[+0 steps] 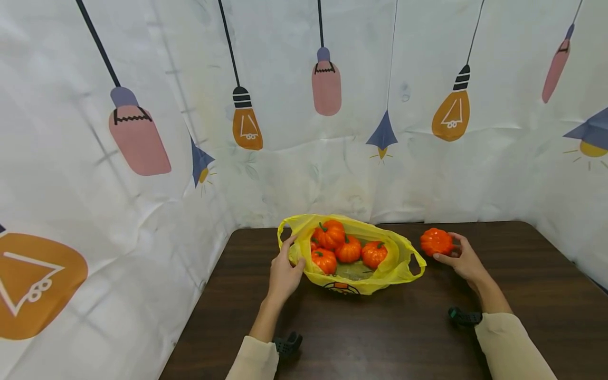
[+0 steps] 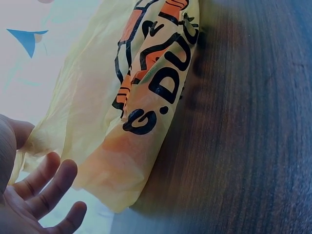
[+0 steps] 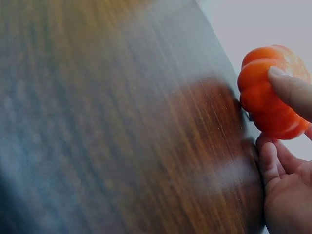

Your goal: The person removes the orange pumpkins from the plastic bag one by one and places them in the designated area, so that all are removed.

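Note:
A yellow plastic bag [image 1: 375, 287] lies with its mouth open on the table, several small orange pumpkins [image 1: 348, 249] inside it. At the bag's left edge, my left hand [image 1: 285, 272] pinches the plastic between thumb and fingers. In the left wrist view, black lettering and an orange print run along the bag's side [image 2: 117, 161]. To the right of the bag, my right hand [image 1: 467, 259] grips another orange pumpkin [image 1: 436, 242] by its side. The right wrist view shows the thumb on this pumpkin [image 3: 265, 92], with other fingers below and behind it.
The dark wooden table [image 1: 380, 338] reaches back to a white sheet [image 1: 294, 179] printed with lamps and bulbs. That sheet also hangs along the left side. Each wrist wears a dark band [image 1: 465, 316].

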{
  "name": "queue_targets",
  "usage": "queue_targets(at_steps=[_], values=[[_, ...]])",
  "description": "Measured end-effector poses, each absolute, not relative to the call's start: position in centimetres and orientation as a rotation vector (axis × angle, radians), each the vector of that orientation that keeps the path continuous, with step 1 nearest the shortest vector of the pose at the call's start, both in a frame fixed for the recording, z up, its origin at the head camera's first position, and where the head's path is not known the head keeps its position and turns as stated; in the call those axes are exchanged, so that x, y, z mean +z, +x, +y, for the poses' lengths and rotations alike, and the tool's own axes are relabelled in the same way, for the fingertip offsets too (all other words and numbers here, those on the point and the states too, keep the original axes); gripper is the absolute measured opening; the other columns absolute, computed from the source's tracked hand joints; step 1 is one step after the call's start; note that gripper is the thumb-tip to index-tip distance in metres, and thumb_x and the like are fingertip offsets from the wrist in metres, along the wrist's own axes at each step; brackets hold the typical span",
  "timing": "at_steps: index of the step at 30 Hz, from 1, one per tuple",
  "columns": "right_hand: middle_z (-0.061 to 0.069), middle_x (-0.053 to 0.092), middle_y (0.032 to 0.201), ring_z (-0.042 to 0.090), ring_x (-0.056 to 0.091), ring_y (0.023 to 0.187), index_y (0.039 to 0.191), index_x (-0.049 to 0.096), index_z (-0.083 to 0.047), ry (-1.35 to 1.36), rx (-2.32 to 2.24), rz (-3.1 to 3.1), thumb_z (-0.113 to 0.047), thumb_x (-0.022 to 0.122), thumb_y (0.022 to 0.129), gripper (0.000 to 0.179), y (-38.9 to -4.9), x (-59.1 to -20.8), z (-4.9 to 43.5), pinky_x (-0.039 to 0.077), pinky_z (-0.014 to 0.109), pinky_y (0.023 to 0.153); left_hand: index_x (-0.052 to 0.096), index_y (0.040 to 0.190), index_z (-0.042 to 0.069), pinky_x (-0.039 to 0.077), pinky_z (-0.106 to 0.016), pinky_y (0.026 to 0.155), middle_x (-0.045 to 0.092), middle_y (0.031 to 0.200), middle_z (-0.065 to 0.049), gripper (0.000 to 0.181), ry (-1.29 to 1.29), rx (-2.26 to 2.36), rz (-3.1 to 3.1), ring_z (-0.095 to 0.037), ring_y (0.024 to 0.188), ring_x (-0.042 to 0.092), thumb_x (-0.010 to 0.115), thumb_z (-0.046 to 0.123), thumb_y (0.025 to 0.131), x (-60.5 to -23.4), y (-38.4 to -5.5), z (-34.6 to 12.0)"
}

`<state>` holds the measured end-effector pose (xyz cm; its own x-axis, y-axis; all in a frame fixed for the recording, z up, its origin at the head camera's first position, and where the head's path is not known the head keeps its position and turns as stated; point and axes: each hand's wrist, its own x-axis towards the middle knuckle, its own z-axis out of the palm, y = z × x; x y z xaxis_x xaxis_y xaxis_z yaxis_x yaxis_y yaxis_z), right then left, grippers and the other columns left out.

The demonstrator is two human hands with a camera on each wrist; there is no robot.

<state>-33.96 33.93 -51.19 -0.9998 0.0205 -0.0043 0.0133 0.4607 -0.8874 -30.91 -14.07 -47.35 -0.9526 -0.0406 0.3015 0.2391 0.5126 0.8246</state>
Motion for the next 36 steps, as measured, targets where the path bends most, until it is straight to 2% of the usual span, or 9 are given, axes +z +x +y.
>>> queue_targets(at_steps=[6, 10, 13, 17, 23, 26, 28, 32, 36], values=[[0.044, 0.019, 0.155, 0.058, 0.036, 0.136, 0.162, -0.002, -0.001, -0.021, 1.627, -2.670, -0.034, 0.070, 0.098, 0.103, -33.8, -51.2, 33.8, 0.039, 0.064, 0.108, 0.045, 0.153, 0.029, 0.041, -0.027, 0.045, 0.048, 0.058, 0.000, 0.062, -0.171, -1.431, -2.471, -0.011, 0.043, 0.041, 0.063, 0.013, 0.096, -47.3, -30.9, -14.1], [0.043, 0.018, 0.156, 0.055, 0.038, 0.136, 0.163, -0.004, -0.001, -0.033, 1.675, -2.626, -0.034, 0.068, 0.099, 0.102, -33.5, -51.0, 33.7, 0.051, 0.029, 0.094, 0.045, 0.153, 0.029, 0.041, -0.027, 0.045, 0.048, 0.058, 0.000, 0.062, -0.179, -1.422, -2.472, -0.011, 0.043, 0.042, 0.064, 0.013, 0.096, -47.3, -30.9, -14.1], [0.039, 0.019, 0.159, 0.023, 0.057, 0.122, 0.163, -0.006, -0.002, -0.060, 1.768, -2.565, -0.037, 0.065, 0.100, 0.101, -32.9, -50.9, 33.8, 0.045, 0.011, 0.078, 0.045, 0.153, 0.029, 0.041, -0.026, 0.045, 0.050, 0.059, -0.001, 0.063, -0.182, -1.413, -2.470, -0.011, 0.044, 0.042, 0.064, 0.013, 0.095, -47.3, -30.9, -14.1], [0.035, 0.018, 0.160, -0.014, 0.053, 0.093, 0.163, -0.009, -0.003, -0.098, 1.906, -2.483, -0.038, 0.061, 0.102, 0.100, -32.3, -50.9, 34.1, 0.049, 0.012, 0.082, 0.045, 0.153, 0.030, 0.041, -0.026, 0.046, 0.050, 0.060, 0.000, 0.062, -0.182, -1.412, -2.471, -0.011, 0.044, 0.042, 0.064, 0.013, 0.096, -47.3, -30.9, -14.2], [0.034, 0.015, 0.159, -0.017, 0.053, 0.093, 0.162, -0.011, -0.001, -0.115, 2.005, -2.419, -0.037, 0.060, 0.103, 0.099, -31.8, -51.2, 34.3, 0.050, 0.011, 0.083, 0.044, 0.153, 0.031, 0.039, -0.026, 0.044, 0.046, 0.055, 0.001, 0.062, -0.185, -1.412, -2.473, -0.010, 0.041, 0.038, 0.064, 0.014, 0.096, -47.2, -30.9, -14.1], [0.029, 0.030, 0.151, -0.014, 0.056, 0.094, 0.162, -0.009, 0.000, -0.127, 2.041, -2.394, -0.036, 0.061, 0.102, 0.098, -31.5, -51.1, 34.2, 0.050, 0.011, 0.083, 0.045, 0.153, 0.030, 0.039, -0.026, 0.043, 0.045, 0.054, 0.002, 0.062, -0.194, -1.410, -2.465, -0.010, 0.041, 0.038, 0.064, 0.013, 0.096, -47.1, -30.9, -14.1], [0.014, 0.044, 0.139, -0.011, 0.059, 0.095, 0.163, -0.003, -0.001, -0.156, 2.094, -2.352, -0.036, 0.062, 0.102, 0.096, -31.1, -50.8, 34.2, 0.051, 0.012, 0.084, 0.044, 0.153, 0.029, 0.039, -0.026, 0.044, 0.044, 0.054, 0.002, 0.062, -0.202, -1.411, -2.463, -0.010, 0.041, 0.038, 0.064, 0.013, 0.096, -47.0, -30.9, -14.0], [-0.016, 0.057, 0.106, -0.004, 0.063, 0.089, 0.147, 0.036, -0.017, -0.292, 2.223, -2.158, -0.033, 0.068, 0.099, 0.059, -29.8, -49.5, 33.6, 0.054, 0.016, 0.079, 0.044, 0.153, 0.030, 0.040, -0.026, 0.044, 0.043, 0.055, 0.002, 0.062, -0.203, -1.418, -2.469, -0.010, 0.042, 0.038, 0.063, 0.014, 0.096, -46.9, -30.8, -14.0], [-0.019, 0.061, 0.089, 0.000, 0.063, 0.078, 0.117, 0.050, -0.023, -0.318, 2.217, -1.960, -0.025, 0.070, 0.098, 0.027, -28.8, -47.5, 32.4, 0.053, 0.017, 0.071, 0.044, 0.153, 0.029, 0.040, -0.026, 0.044, 0.044, 0.056, 0.001, 0.062, -0.199, -1.431, -2.470, -0.010, 0.042, 0.038, 0.063, 0.014, 0.096, -46.9, -30.7, -14.0]])
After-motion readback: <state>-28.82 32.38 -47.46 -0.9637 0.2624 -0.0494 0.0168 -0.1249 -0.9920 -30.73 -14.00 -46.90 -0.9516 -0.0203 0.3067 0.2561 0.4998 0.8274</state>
